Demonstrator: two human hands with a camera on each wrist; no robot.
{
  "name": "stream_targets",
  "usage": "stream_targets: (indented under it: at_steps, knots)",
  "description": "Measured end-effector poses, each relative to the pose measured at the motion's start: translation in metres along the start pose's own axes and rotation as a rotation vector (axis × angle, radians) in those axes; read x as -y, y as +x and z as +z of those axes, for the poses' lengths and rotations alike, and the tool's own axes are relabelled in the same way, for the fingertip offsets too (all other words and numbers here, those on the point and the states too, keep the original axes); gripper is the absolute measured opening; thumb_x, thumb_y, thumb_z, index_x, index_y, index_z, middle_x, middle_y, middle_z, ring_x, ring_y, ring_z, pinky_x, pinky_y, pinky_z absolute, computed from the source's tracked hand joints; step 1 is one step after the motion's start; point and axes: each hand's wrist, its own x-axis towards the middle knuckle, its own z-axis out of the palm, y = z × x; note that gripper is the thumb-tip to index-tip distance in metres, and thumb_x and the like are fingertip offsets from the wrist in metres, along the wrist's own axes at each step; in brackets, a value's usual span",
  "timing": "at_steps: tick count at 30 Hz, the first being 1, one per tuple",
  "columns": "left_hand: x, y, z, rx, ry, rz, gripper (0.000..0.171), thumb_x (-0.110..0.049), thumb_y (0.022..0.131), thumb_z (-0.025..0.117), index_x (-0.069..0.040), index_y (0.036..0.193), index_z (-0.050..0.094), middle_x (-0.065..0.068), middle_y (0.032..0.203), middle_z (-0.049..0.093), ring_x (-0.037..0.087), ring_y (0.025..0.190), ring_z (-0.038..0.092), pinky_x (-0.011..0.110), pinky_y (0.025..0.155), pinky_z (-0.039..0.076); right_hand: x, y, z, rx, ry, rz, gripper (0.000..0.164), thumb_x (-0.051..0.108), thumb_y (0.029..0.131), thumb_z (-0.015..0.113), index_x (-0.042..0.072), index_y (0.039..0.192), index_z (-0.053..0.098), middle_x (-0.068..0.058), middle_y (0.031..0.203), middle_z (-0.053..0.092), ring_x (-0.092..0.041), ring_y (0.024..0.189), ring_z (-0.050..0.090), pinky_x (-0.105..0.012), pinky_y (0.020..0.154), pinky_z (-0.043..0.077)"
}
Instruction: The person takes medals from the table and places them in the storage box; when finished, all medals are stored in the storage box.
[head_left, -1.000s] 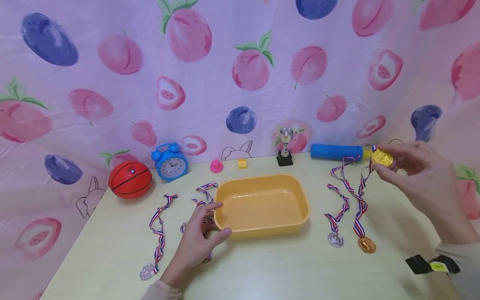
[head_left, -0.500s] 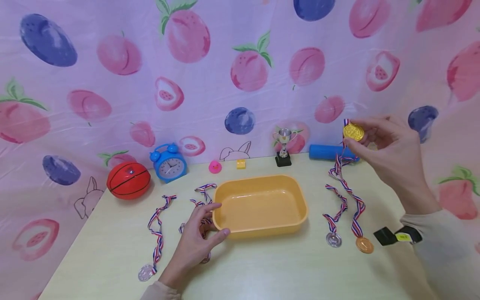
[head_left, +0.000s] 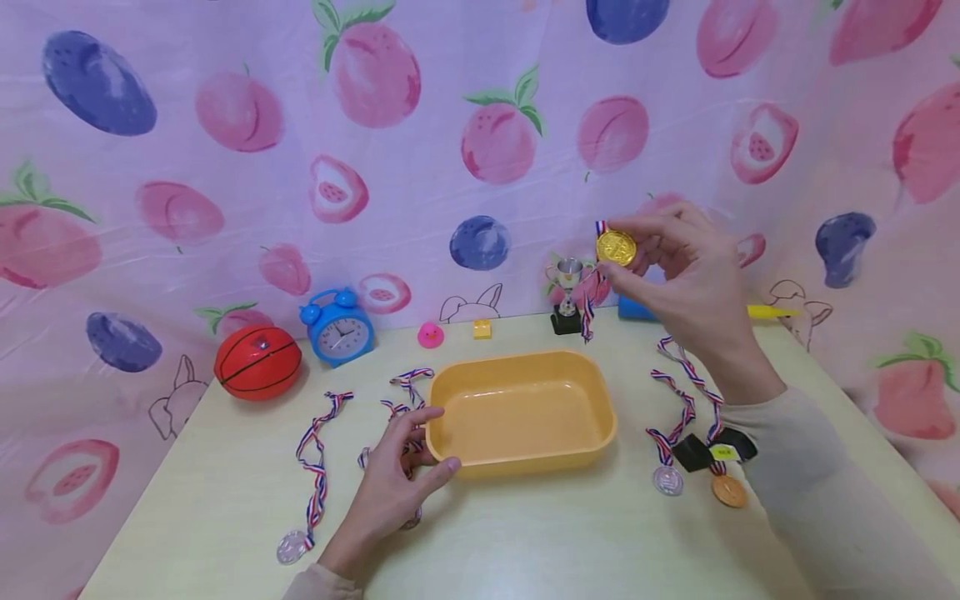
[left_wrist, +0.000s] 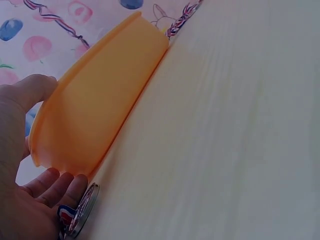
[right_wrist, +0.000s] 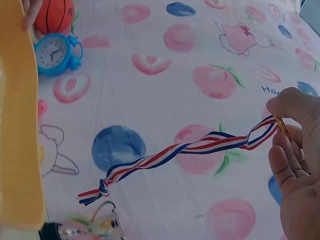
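Observation:
My right hand [head_left: 693, 267] pinches a gold medal [head_left: 617, 248] between thumb and fingers, raised above the table. Its red, white and blue ribbon [right_wrist: 192, 147] dangles with a knot near the free end, in front of the small trophy [head_left: 567, 292] in the head view. At the left end of a yellow plastic tub [head_left: 525, 467], my left hand [head_left: 397, 479] grips the corner, thumb at the rim and fingers against the end wall. Inside, the tub holds nothing. Beside those fingers stands the edge of another medal [left_wrist: 84, 212], partly hidden in the head view.
Right of the tub lie a silver medal [head_left: 667, 480] and a bronze medal [head_left: 728, 491]; another silver medal [head_left: 292, 547] lies far left. Along the back are a red ball [head_left: 258, 362], a blue alarm clock [head_left: 337, 327], a pink duck [head_left: 431, 335], a yellow block [head_left: 482, 329] and a blue cylinder [head_left: 636, 309].
My right hand has carried the gold medal up and leftward from the right side, its ribbon coming off the table. The left hand stays on the tub.

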Motion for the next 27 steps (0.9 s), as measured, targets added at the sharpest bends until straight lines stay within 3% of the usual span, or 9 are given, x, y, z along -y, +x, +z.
stream_targets:
  at_steps: [4,9,20,27]
  knots:
    - [0.0,0.0,0.0,0.004,0.0,0.004,0.066,-0.028,0.095,0.092,-0.028,0.153,0.06,0.003,0.148,0.057,0.025,0.113,0.069,0.025,0.099,0.061,0.003,-0.002,0.015,0.033,0.079,-0.025,0.047,-0.004,0.087,0.092,0.011,0.131,0.083,-0.006,0.11,0.061,-0.02,0.087,0.066,-0.017,0.08,0.059]
    - [0.001,0.0,-0.001,0.01,-0.014,-0.001,0.067,-0.029,0.095,0.092,-0.029,0.153,0.06,0.003,0.148,0.057,0.025,0.113,0.069,0.025,0.1,0.061,-0.001,-0.009,0.028,0.069,0.1,-0.023,0.048,-0.003,0.087,0.093,0.012,0.132,0.083,-0.007,0.107,0.062,-0.021,0.085,0.067,-0.018,0.08,0.06]
    - [0.0,0.0,-0.001,0.011,-0.023,-0.006,0.068,-0.029,0.095,0.092,-0.027,0.154,0.059,0.003,0.15,0.057,0.025,0.114,0.07,0.027,0.101,0.061,-0.03,-0.042,0.042,0.142,0.008,0.103,0.042,0.008,0.089,0.095,0.012,0.129,0.083,-0.006,0.108,0.062,-0.019,0.086,0.067,-0.016,0.077,0.058]
    - [0.0,0.0,-0.001,0.009,-0.019,-0.013,0.068,-0.029,0.095,0.092,-0.026,0.155,0.059,0.003,0.15,0.057,0.025,0.115,0.07,0.026,0.1,0.061,-0.047,-0.066,0.046,0.206,-0.132,0.204,0.039,0.022,0.092,0.095,0.017,0.129,0.083,-0.004,0.108,0.062,-0.019,0.088,0.066,-0.016,0.075,0.056]
